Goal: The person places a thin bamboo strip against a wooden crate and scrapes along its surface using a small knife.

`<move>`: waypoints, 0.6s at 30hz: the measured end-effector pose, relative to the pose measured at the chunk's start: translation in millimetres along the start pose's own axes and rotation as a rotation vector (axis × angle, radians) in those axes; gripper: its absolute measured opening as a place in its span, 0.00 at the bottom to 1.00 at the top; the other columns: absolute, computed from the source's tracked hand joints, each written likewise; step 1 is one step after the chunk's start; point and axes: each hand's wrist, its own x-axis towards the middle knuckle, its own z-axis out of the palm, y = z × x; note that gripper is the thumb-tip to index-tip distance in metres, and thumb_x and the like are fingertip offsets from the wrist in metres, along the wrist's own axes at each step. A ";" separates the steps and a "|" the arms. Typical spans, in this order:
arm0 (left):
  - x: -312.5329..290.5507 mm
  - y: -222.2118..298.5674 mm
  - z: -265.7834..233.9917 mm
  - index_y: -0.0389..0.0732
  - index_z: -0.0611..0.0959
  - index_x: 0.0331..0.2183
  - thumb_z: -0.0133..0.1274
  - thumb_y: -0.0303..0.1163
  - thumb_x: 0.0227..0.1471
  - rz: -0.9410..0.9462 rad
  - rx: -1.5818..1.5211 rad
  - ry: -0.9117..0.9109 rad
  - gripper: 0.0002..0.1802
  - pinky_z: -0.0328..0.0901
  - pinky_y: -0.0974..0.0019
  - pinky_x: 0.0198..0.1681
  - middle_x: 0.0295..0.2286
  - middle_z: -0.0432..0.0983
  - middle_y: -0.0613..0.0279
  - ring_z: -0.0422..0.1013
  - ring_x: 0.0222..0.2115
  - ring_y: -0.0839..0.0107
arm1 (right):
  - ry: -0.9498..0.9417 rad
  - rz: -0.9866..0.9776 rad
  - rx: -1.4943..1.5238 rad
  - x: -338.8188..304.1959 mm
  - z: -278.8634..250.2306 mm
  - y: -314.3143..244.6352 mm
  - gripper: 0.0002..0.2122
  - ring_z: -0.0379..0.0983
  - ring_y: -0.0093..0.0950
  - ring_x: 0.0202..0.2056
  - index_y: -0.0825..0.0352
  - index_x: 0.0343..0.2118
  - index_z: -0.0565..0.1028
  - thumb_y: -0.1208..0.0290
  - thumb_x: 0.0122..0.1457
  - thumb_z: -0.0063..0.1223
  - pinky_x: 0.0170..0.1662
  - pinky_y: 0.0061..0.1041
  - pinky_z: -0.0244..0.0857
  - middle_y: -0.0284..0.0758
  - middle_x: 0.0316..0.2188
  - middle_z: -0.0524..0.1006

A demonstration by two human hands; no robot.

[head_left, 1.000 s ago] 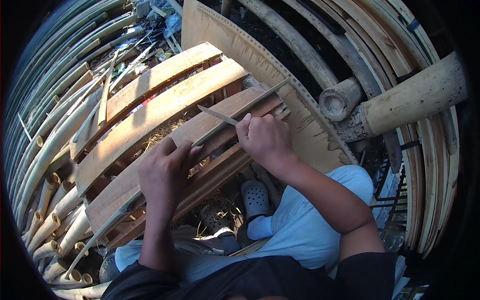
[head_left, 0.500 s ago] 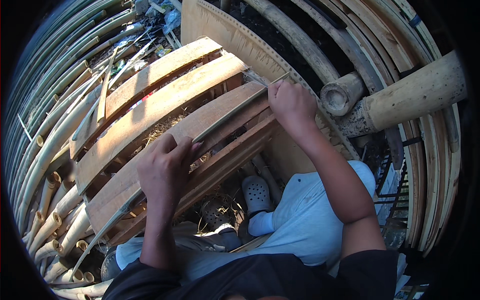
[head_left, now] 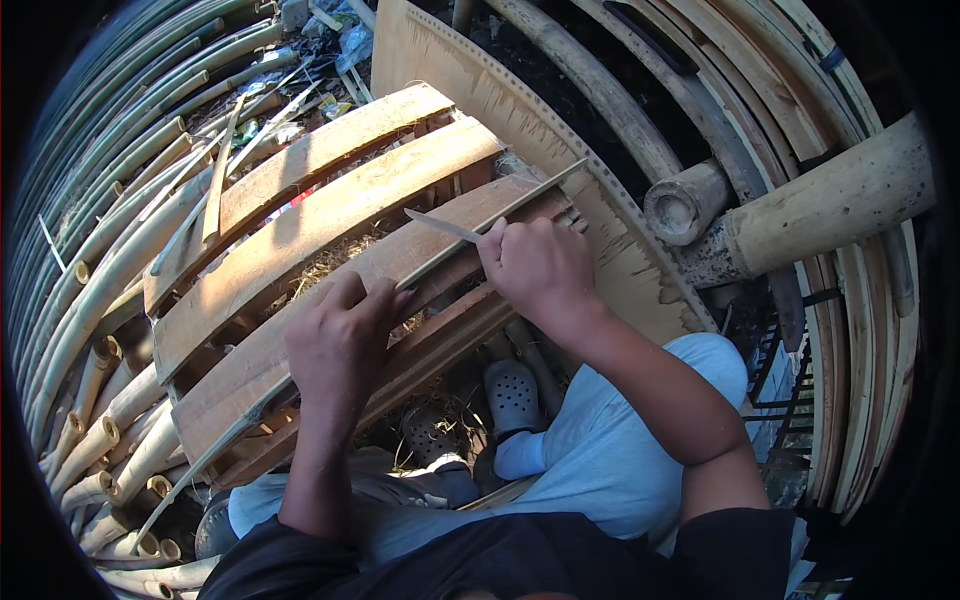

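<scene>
A long, thin bamboo strip lies slantwise over a slatted wooden pallet, its lower end reaching past the left edge. Closed around the strip near its middle is my left hand, knuckles up. My right hand grips a knife by its handle, which the fingers hide. The blade points up and left, crossing at the strip just ahead of my left hand. Whether its edge touches the strip, I cannot tell.
Bamboo poles are stacked along the left. A curved plywood sheet stands behind the pallet. Thick bamboo and long wooden strips are at right. My shoes rest below the pallet amid straw.
My right hand has slid down and left along the strip, from its far end toward my left hand. The knife blade now shows clearly. My left hand stays nearly in place.
</scene>
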 end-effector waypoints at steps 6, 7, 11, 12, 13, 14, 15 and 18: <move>1.4 3.5 -4.3 0.47 0.80 0.28 0.60 0.43 0.54 0.006 -0.019 -0.011 0.11 0.63 0.56 0.24 0.22 0.67 0.62 0.71 0.24 0.60 | 0.078 0.167 -0.037 27.6 5.6 46.1 0.21 0.80 0.48 0.23 0.66 0.17 0.81 0.60 0.63 0.45 0.31 0.46 0.76 0.50 0.17 0.78; 1.9 3.4 -5.0 0.47 0.80 0.28 0.60 0.43 0.54 0.000 -0.023 -0.009 0.11 0.63 0.56 0.24 0.22 0.67 0.62 0.70 0.23 0.60 | 0.079 0.161 -0.034 24.2 4.4 38.5 0.21 0.80 0.48 0.23 0.66 0.17 0.81 0.60 0.63 0.45 0.31 0.46 0.76 0.50 0.17 0.78; -0.5 0.9 -2.5 0.47 0.79 0.27 0.60 0.43 0.54 -0.022 -0.026 -0.026 0.12 0.63 0.56 0.24 0.22 0.67 0.62 0.70 0.23 0.60 | -0.128 0.008 0.058 -4.3 -0.6 -1.6 0.21 0.80 0.47 0.25 0.67 0.17 0.81 0.61 0.62 0.44 0.32 0.44 0.77 0.50 0.18 0.78; 0.7 1.4 -3.0 0.47 0.79 0.27 0.60 0.44 0.54 -0.036 -0.033 -0.021 0.12 0.63 0.56 0.24 0.22 0.67 0.62 0.70 0.23 0.60 | -0.044 0.031 0.063 0.8 6.1 6.5 0.21 0.80 0.47 0.25 0.67 0.17 0.81 0.62 0.62 0.44 0.32 0.44 0.77 0.51 0.18 0.78; 1.2 2.2 -5.0 0.47 0.79 0.27 0.60 0.44 0.53 -0.045 -0.044 -0.020 0.12 0.63 0.56 0.24 0.22 0.67 0.61 0.70 0.23 0.60 | 0.040 0.060 0.065 5.6 6.6 14.7 0.21 0.80 0.48 0.24 0.67 0.16 0.81 0.62 0.62 0.44 0.32 0.44 0.76 0.51 0.17 0.78; 1.2 2.4 -5.2 0.47 0.79 0.27 0.60 0.44 0.53 -0.045 -0.045 -0.026 0.12 0.63 0.56 0.24 0.22 0.67 0.61 0.70 0.23 0.60 | 0.050 0.129 0.004 18.5 3.7 26.9 0.22 0.80 0.48 0.24 0.68 0.16 0.81 0.61 0.62 0.44 0.31 0.45 0.76 0.51 0.17 0.77; 1.7 3.0 -5.3 0.47 0.79 0.27 0.60 0.44 0.53 -0.031 -0.039 -0.013 0.12 0.63 0.56 0.24 0.22 0.67 0.61 0.70 0.24 0.60 | 0.045 0.132 0.005 21.8 2.7 31.7 0.22 0.80 0.48 0.24 0.68 0.16 0.81 0.61 0.62 0.44 0.31 0.45 0.76 0.51 0.17 0.77; 1.6 2.7 -4.1 0.47 0.80 0.26 0.60 0.44 0.53 -0.023 -0.041 0.002 0.13 0.63 0.56 0.24 0.21 0.67 0.61 0.70 0.23 0.60 | 0.056 0.197 -0.027 20.3 -2.4 28.5 0.22 0.80 0.48 0.24 0.68 0.16 0.81 0.61 0.62 0.44 0.32 0.45 0.76 0.50 0.17 0.78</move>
